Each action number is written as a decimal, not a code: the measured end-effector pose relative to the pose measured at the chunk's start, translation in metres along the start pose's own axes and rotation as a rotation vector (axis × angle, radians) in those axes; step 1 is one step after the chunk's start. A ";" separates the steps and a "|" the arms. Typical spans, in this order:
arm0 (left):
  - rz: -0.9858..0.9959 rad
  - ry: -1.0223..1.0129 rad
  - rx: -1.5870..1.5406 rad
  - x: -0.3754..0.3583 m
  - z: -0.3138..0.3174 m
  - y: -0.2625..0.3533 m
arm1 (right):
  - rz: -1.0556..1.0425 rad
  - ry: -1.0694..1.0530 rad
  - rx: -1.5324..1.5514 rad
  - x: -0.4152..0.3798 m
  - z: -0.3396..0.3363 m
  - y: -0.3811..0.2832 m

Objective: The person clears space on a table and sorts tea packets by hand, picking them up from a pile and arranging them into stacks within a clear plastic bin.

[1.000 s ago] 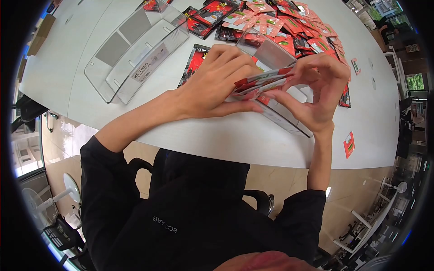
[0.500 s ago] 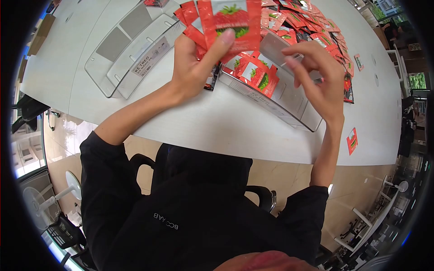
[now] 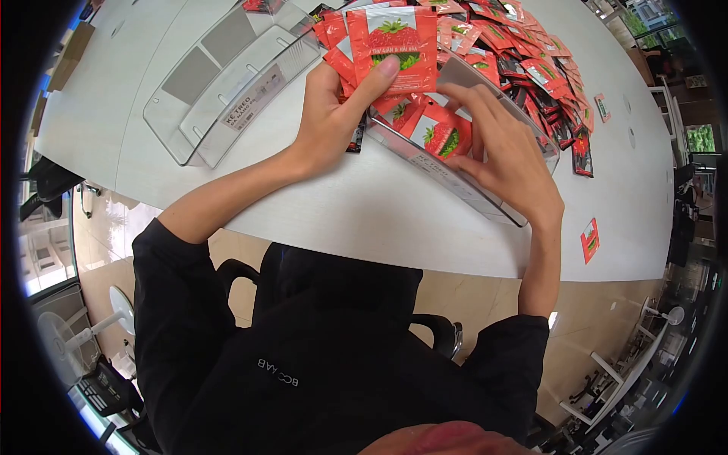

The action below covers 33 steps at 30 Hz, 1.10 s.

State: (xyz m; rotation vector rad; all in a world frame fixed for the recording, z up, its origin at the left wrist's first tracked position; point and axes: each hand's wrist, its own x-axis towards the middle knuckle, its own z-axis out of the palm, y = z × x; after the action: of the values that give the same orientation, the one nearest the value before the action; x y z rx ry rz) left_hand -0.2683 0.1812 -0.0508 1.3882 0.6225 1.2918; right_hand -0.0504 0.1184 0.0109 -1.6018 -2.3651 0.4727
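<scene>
left hand (image 3: 327, 117) had a bunch of red strawberry packets (image 3: 413, 38) pinned under its thumb | right hand (image 3: 506, 159) was in the clear bin (image 3: 444, 168), right by more packets (image 3: 435, 138)

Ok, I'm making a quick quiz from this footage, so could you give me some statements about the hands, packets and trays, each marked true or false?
1. The left hand holds strawberry-print packets. True.
2. The left tray is see-through. True.
3. The right hand reaches into the left tray. False: it reaches into the right tray.
4. The right tray has nothing in it. False: red packets lie inside.
5. A loose packet lies apart from the pile. True.
</scene>
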 end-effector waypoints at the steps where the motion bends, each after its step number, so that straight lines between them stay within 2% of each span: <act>1: 0.005 0.012 -0.038 0.000 0.002 0.001 | -0.049 0.091 0.033 0.001 0.001 0.001; 2: 0.010 0.024 -0.076 0.000 0.003 0.001 | -0.098 0.182 0.065 0.001 0.002 0.002; 5: 0.045 0.019 -0.049 -0.001 0.002 0.001 | -0.094 0.271 0.104 0.000 -0.006 -0.001; 8: 0.052 0.010 0.013 -0.002 -0.002 -0.001 | -0.081 0.274 0.171 -0.002 -0.014 0.010; 9: 0.055 0.012 0.012 -0.002 -0.001 -0.001 | -0.078 0.333 0.211 0.000 -0.014 0.009; 13: 0.069 0.013 0.025 -0.002 -0.003 -0.002 | -0.108 0.384 0.192 0.001 -0.014 0.019; 15: 0.057 -0.006 0.047 -0.003 -0.002 -0.002 | -0.273 0.483 0.231 0.005 -0.015 0.024; 18: 0.104 0.015 -0.005 -0.005 0.001 -0.003 | -0.322 0.522 0.203 0.003 -0.018 0.024; 20: 0.070 -0.115 0.196 -0.006 -0.006 -0.007 | -0.330 0.534 0.183 0.001 -0.021 0.021; 21: 0.161 -0.154 0.349 -0.005 -0.009 -0.008 | -0.334 0.545 0.165 0.001 -0.022 0.020; 22: 0.162 -0.152 0.349 -0.002 -0.010 -0.005 | -0.336 0.544 0.165 0.001 -0.022 0.020; 24: 0.396 -0.225 0.650 0.001 -0.011 0.000 | -0.368 0.574 0.229 0.000 -0.020 0.022; 25: 0.396 -0.224 0.650 0.001 -0.009 -0.001 | -0.369 0.574 0.229 0.000 -0.019 0.023; 27: 0.291 -0.102 0.391 -0.001 -0.005 -0.005 | -0.443 0.659 0.307 0.000 -0.017 0.026; 31: 0.373 -0.111 0.432 0.003 -0.003 0.001 | -0.445 0.731 0.138 0.001 -0.021 0.023; 33: 0.479 -0.306 0.647 0.004 -0.007 0.008 | -0.415 0.713 0.088 0.003 -0.017 0.020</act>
State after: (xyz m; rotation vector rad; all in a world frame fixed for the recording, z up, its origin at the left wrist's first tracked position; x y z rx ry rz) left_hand -0.2755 0.1852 -0.0433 2.3286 0.5321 1.2465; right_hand -0.0278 0.1308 0.0189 -0.9645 -1.9863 -0.0788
